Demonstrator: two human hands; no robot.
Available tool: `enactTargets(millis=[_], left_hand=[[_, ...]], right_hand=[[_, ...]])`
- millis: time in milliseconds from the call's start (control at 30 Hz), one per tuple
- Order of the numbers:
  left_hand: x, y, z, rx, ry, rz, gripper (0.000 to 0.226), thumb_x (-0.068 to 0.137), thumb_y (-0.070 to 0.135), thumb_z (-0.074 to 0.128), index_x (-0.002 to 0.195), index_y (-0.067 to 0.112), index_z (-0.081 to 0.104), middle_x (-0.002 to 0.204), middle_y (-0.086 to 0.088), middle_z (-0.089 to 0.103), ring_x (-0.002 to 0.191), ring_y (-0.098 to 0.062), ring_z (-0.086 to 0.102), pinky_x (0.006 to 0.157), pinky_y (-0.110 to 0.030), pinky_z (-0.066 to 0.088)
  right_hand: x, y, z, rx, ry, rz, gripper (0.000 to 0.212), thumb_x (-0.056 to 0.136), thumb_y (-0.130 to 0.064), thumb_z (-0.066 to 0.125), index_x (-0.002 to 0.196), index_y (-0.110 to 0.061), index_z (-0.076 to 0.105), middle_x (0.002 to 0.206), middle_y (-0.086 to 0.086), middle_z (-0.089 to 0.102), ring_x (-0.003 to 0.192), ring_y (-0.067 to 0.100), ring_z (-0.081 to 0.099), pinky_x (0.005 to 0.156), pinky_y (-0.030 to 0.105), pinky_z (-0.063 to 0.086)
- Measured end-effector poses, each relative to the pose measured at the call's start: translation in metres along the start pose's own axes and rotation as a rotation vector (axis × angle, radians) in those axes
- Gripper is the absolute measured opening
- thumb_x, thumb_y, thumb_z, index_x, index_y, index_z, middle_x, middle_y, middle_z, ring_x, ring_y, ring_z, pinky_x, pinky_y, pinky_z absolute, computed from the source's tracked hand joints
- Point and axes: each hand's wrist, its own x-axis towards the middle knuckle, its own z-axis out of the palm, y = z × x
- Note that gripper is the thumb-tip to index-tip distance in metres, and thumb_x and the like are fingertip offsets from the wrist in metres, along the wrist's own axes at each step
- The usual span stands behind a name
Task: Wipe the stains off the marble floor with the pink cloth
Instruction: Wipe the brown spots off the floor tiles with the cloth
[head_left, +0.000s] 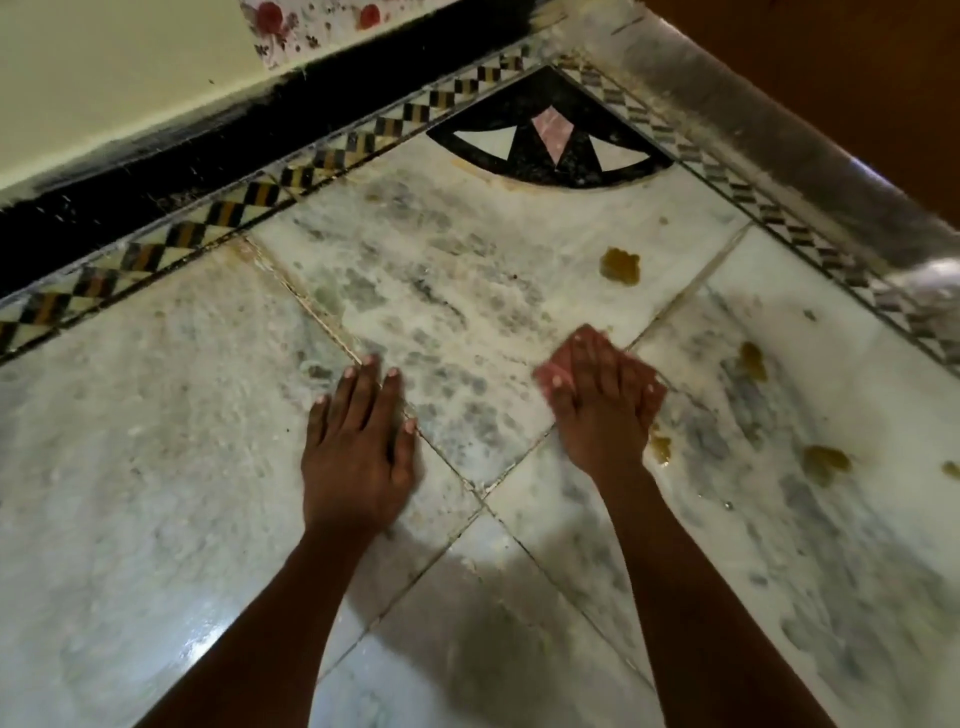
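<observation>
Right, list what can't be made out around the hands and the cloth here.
Head view:
- Pink cloth: mostly covered by the right hand; its full shape is hidden.
- Floor under that cloth: hidden, so any stain there can't be judged.
- Stain beside the right wrist: partly hidden by it.
- Stain: cut off by the right edge.
- Left hand: palm contact hidden underneath.

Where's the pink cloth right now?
The pink cloth lies flat on the marble floor under the right hand, right of centre, below the biggest brown stain.

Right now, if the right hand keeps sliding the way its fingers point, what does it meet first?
Likely bare marble floor; the right hand, pressing the pink cloth, points up-left, seemingly passing left of the yellow-brown stain.
</observation>
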Motion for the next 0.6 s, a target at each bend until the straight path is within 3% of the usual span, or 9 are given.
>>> enactTargets(millis=[100, 167, 233, 300, 367, 433, 500, 600], left_hand=[[0.001, 0.001, 0.002, 0.0, 0.015, 0.009, 0.063, 0.107, 0.049, 0.036, 0.167, 0.029, 0.033, 0.179, 0.001, 0.022, 0.166, -0.023, 0.02, 0.131, -0.05, 0.022], [0.001, 0.002, 0.0, -0.009, 0.005, 0.006, 0.064, 0.107, 0.05, 0.035, 0.167, 0.03, 0.032, 0.179, 0.002, 0.021, 0.166, -0.023, 0.02, 0.131, -0.05, 0.022], [0.002, 0.003, 0.0, -0.012, 0.008, 0.004, 0.064, 0.107, 0.051, 0.035, 0.167, 0.029, 0.032, 0.179, 0.002, 0.02, 0.166, -0.024, 0.02, 0.13, -0.052, 0.023], [0.001, 0.003, 0.0, -0.033, 0.008, 0.002, 0.064, 0.107, 0.051, 0.035, 0.167, 0.028, 0.034, 0.179, 0.001, 0.021, 0.165, -0.024, 0.02, 0.13, -0.053, 0.023], [-0.001, 0.001, 0.003, -0.038, 0.018, 0.01, 0.064, 0.106, 0.05, 0.037, 0.166, 0.028, 0.035, 0.178, 0.0, 0.023, 0.165, -0.026, 0.023, 0.13, -0.053, 0.024], [-0.001, 0.0, 0.004, -0.015, 0.025, 0.014, 0.064, 0.106, 0.049, 0.037, 0.166, 0.027, 0.036, 0.178, -0.002, 0.025, 0.164, -0.027, 0.025, 0.129, -0.053, 0.024], [0.0, 0.0, 0.002, -0.001, 0.016, 0.021, 0.064, 0.107, 0.05, 0.035, 0.166, 0.028, 0.034, 0.178, -0.002, 0.024, 0.164, -0.028, 0.024, 0.129, -0.054, 0.023], [-0.003, 0.003, -0.003, 0.03, -0.036, 0.03, 0.066, 0.108, 0.053, 0.025, 0.169, 0.029, 0.026, 0.179, -0.003, 0.018, 0.166, -0.029, 0.018, 0.131, -0.056, 0.02]], right_hand=[[0.041, -0.035, -0.004, 0.067, -0.045, 0.143, 0.066, 0.111, -0.056, 0.024, 0.172, -0.036, 0.005, 0.182, -0.004, -0.007, 0.167, 0.03, -0.008, 0.126, 0.07, -0.014], [0.032, -0.045, -0.004, 0.038, -0.092, 0.047, 0.066, 0.112, -0.055, 0.023, 0.172, -0.034, 0.004, 0.181, -0.002, -0.011, 0.166, 0.029, -0.015, 0.123, 0.065, -0.024], [-0.012, -0.035, -0.001, 0.027, -0.049, -0.18, 0.067, 0.11, -0.056, 0.023, 0.172, -0.033, 0.012, 0.182, -0.004, -0.002, 0.166, 0.025, -0.012, 0.123, 0.051, -0.03], [-0.066, -0.002, -0.004, 0.045, 0.003, -0.305, 0.066, 0.109, -0.058, 0.028, 0.17, -0.037, 0.022, 0.181, -0.008, 0.012, 0.168, 0.024, 0.005, 0.131, 0.051, -0.015], [-0.089, 0.037, -0.003, 0.026, 0.007, -0.159, 0.066, 0.108, -0.059, 0.031, 0.17, -0.041, 0.019, 0.18, -0.01, 0.016, 0.167, 0.024, 0.012, 0.132, 0.058, -0.001], [-0.07, 0.053, -0.002, 0.011, 0.018, 0.028, 0.067, 0.108, -0.059, 0.029, 0.171, -0.041, 0.014, 0.181, -0.006, 0.015, 0.166, 0.03, 0.011, 0.131, 0.064, -0.002], [-0.033, 0.041, -0.002, 0.018, 0.003, 0.146, 0.067, 0.111, -0.059, 0.025, 0.171, -0.04, 0.005, 0.182, -0.005, 0.001, 0.167, 0.034, 0.002, 0.128, 0.069, -0.006], [-0.02, 0.025, 0.002, 0.055, -0.046, 0.103, 0.069, 0.111, -0.06, 0.021, 0.171, -0.037, -0.002, 0.181, -0.006, -0.01, 0.167, 0.03, -0.01, 0.126, 0.071, -0.012]])
